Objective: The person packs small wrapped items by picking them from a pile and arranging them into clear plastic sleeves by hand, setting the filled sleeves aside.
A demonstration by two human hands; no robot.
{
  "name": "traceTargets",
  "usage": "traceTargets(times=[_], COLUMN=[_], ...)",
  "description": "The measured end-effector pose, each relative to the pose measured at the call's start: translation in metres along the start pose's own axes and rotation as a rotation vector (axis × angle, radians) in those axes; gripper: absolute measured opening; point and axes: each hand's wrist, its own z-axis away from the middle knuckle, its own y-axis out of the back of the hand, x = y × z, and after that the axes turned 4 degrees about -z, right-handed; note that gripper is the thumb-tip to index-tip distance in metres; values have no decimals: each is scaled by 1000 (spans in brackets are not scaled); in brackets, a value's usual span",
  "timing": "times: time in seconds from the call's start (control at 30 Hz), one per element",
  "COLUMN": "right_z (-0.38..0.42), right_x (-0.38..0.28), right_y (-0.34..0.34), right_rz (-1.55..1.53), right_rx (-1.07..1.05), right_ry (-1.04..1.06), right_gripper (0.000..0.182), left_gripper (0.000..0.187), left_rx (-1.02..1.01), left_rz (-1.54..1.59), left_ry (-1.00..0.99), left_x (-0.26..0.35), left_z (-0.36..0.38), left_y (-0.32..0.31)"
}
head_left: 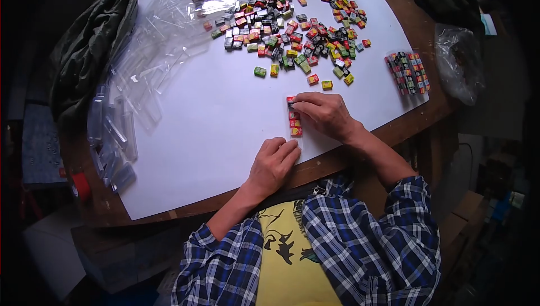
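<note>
A narrow clear plastic case with a row of small red and yellow printed packs [295, 124] lies upright to my view on the white sheet. My left hand [274, 162] is at the near end of this case, its fingers curled and pressed together on it. My right hand [326, 115] reaches over the far end from the right. Its thumb and fingers pinch a small dark pack [291, 104] there, partly hidden by the fingertips. Loose yellow packs [327, 85] lie just beyond my right hand.
A heap of small colourful packs [292, 30] spreads across the back of the white sheet [197, 154]. Clear plastic cases [115, 137] and thin clear pieces [157, 47] lie at left. Filled cases [408, 73] stand together at right, near a clear bag [458, 64]. Red tape [80, 186] sits at the left edge.
</note>
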Motion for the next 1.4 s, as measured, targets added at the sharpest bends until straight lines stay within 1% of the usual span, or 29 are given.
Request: traceTargets(times=[0.07, 0.1, 0.23, 0.3, 0.33, 0.4, 0.43, 0.53, 0.63, 0.67, 0.7, 0.73, 0.8, 0.9, 1.0, 1.03, 1.1, 1.17, 1.2, 1.27, 1.4], right_z=[3, 5, 4, 8, 10, 14, 14, 19, 20, 22, 21, 22, 26, 28, 29, 29, 30, 37, 40, 45, 49], right_x=[1, 3, 17, 28, 35, 50, 54, 61, 68, 68, 67, 69, 74, 75, 51, 38, 6, -15, -22, -31, -38], right_y=[3, 7, 18, 28, 34, 46, 50, 58, 60, 59, 61, 59, 52, 54, 52, 50, 42, 27, 21, 9, 0], right_rz=[-57, -36, -61, 110, 113, 235, 234, 203, 136, 105, 108, 118, 130, 202, 122, 120, -44, -166, -168, -214, -220], right_rx=[-25, -21, 24, 208, 211, 264, 265, 149, 154, 123, 127, 138, 126, 150, 271, 268, 141, 79, 77, -12, -42], right_ry=[-1, -14, -37, -331, -328, -613, -611, -736, -748, -754, -776, -797, -780, -743, -590, -591, -396, -265, -265, -100, -153], right_gripper=[12, 12, 9, 8, 8, 11, 11, 13, 16, 16, 17, 18, 17, 17, 14, 14, 10, 13, 13, 17, 20], left_gripper=[23, 23, 26, 28, 28, 28, 28, 28, 27, 26, 26, 26, 27, 26, 26, 27, 28, 28, 28, 27, 27], left_rx=[7, -1, -18, -17, -14, -7, -4, 36, 63, 80, 62, 48, 31, 25, 26, 25, 22, 15, 12, 9, 16], left_rz=[24, 20, 7, 9, 9, -7, -16, -35, -72, -91, -97, -105, -113, -125, -125, -113, -95, -86, -83, -85, -85], left_ry=[-24, -19, -22, -13, -17, -28, -31, -16, 23, 28, 66, 50, -12, -49, -68, -81, -96, -110, -115, -113, -116], left_x=[1, 2, 1, 2, 2, 1, 2, 6, 8, 9, 10, 9, 7, 3, 1, 1, 1, 1, 1, 2, 1], left_z=[-3, -3, -2, -1, -1, 1, 0, -3, -7, -4, -2, -4, -6, 1, 4, 4, 3, 0, 1, 2, 1], left_y=[-2, -2, 0, 0, -1, -2, -1, 0, -1, -2, -1, 0, 2, -2, -1, -1, 0, 3, 3, 3, 3])
